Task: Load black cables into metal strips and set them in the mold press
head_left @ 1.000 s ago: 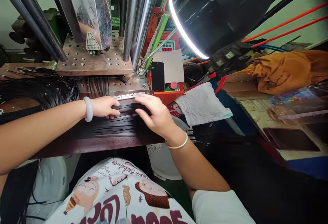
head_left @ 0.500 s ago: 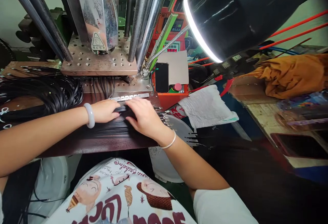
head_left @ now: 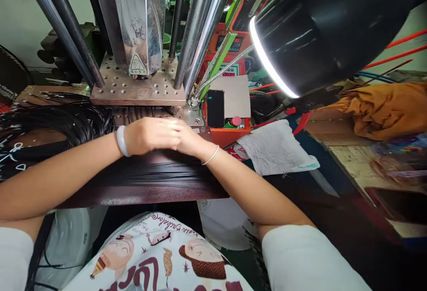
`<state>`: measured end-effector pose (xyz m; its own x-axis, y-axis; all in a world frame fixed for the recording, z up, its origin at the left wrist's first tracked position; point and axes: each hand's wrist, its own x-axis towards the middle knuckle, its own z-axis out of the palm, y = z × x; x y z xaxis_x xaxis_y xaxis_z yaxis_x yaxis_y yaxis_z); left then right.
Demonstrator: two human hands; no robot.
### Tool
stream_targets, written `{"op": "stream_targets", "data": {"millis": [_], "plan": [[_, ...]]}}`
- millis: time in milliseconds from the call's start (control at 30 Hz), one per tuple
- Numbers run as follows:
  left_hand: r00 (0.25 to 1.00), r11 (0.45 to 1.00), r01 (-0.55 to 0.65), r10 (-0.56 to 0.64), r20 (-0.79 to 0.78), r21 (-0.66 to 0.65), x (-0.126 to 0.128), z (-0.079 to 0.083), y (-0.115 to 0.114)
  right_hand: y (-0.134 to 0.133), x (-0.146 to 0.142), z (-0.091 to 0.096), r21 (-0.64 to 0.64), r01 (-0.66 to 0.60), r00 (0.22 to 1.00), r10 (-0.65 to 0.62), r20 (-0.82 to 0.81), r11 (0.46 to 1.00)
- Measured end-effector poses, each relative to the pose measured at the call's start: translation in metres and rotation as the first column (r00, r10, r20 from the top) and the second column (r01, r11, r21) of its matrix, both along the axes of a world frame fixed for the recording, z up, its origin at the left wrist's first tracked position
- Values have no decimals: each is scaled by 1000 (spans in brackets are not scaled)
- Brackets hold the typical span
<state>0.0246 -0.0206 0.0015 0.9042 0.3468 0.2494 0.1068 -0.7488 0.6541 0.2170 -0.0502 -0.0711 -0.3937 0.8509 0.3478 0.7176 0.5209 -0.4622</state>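
My left hand point(head_left: 150, 134) and my right hand point(head_left: 187, 139) meet over a row of black cables point(head_left: 156, 171) that lies flat on the dark worktable point(head_left: 140, 193). The left hand lies partly over the right, close to the lower metal plate of the press point(head_left: 136, 89). Motion smears both hands, and their fingers are hidden against each other. The metal strip seen earlier by the press is covered by the hands. A thick bundle of black cables point(head_left: 66, 122) lies to the left.
A black lamp head point(head_left: 327, 24) with a lit ring hangs at upper right. An orange control box point(head_left: 230, 122) with a red button stands right of the press. A white cloth point(head_left: 276, 146) and an orange cloth point(head_left: 387, 109) lie at right. A white bucket point(head_left: 223, 220) is under the table.
Both hands have moved forward toward the press and come together, the left now lying over the right. The view has shifted closer and lower.
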Motion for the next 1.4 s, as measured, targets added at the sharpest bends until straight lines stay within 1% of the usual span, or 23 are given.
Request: {"op": "stream_targets", "data": {"millis": [33, 100, 133, 167, 233, 333, 367, 433, 500, 567, 633, 667, 700, 767, 833, 867, 933, 967, 1000, 1067, 1167, 1267, 1400], "plan": [[991, 992, -109, 112, 68, -58, 1, 0, 1, 4, 2, -1, -42, 26, 998, -24, 61, 999], [914, 927, -326, 360, 190, -186, -3, 0, 4, 3, 9, -5, -120, 36, 978, -11, 210, 992], [872, 888, -395, 443, 209, -237, -5, 0, 4, -2, 12, -6, -148, 45, 966, -5, 260, 988], [852, 862, -431, 486, 194, -266, -7, -1, 4, -9, 13, -7, -163, 48, 958, 1, 287, 986], [868, 853, -457, 490, 85, -252, -7, -5, 3, -28, 13, -7, -166, 31, 960, 18, 281, 986], [902, 886, -429, 429, -38, -175, -3, -20, 2, -50, 7, -1, -214, -36, 977, 79, 198, 976], [910, 898, -413, 413, -35, -148, -1, -25, 3, -53, 6, 2, -215, -34, 988, 65, 138, 976], [914, 908, -401, 406, 17, -119, -1, -34, 5, -51, 4, 5, -164, 35, 999, -39, -23, 986], [906, 899, -404, 419, 60, -169, -1, -36, 7, -42, 1, 5, -149, 96, 970, -127, -209, 984], [894, 872, -418, 445, 57, -256, -2, -33, 7, -31, -2, 1, -284, 5, 923, -114, -367, 959], [884, 841, -444, 468, 5, -308, -3, -29, 5, -24, -6, -4, -460, -119, 879, -122, -461, 880], [880, 836, -459, 475, -23, -300, -4, -27, 4, -23, -7, -6, -512, -135, 867, -149, -476, 848], [879, 841, -468, 475, -43, -270, -4, -26, 3, -24, -8, -7, -532, -115, 866, -178, -468, 839], [894, 882, -446, 445, -42, -151, -3, -29, 0, -31, -6, -8, -475, -3, 899, -205, -387, 880], [922, 924, -383, 383, -49, 16, -2, -36, -4, -41, -2, -7, -323, 110, 966, -178, -188, 940], [932, 935, -342, 350, -90, 93, -1, -40, -7, -47, 0, -5, -235, 146, 985, -164, -58, 961], [925, 942, -254, 303, -230, 219, 0, -44, -16, -57, 5, -2, -86, 166, 979, -153, 132, 982], [910, 939, -221, 296, -291, 264, 0, -45, -21, -62, 8, -1, -46, 155, 977, -147, 152, 987], [901, 935, -199, 292, -321, 293, 0, -43, -28, -65, 10, -1, -28, 138, 984, -134, 120, 990], [918, 936, -203, 283, -276, 287, -1, -39, -40, -71, 12, -2, -28, 74, 997, -75, -27, 997], [947, 946, -277, 299, -116, 169, -4, -37, -52, -74, 13, -7, -43, 9, 986, -17, -168, 999], [946, 945, -314, 320, -50, 94, -5, -48, -57, -75, 11, -12, -33, 32, 991, -36, -126, 999], [929, 927, -369, 370, -3, 62, -5, -65, -56, -76, 9, -12, 15, 75, 997, -75, 0, 997]]}}
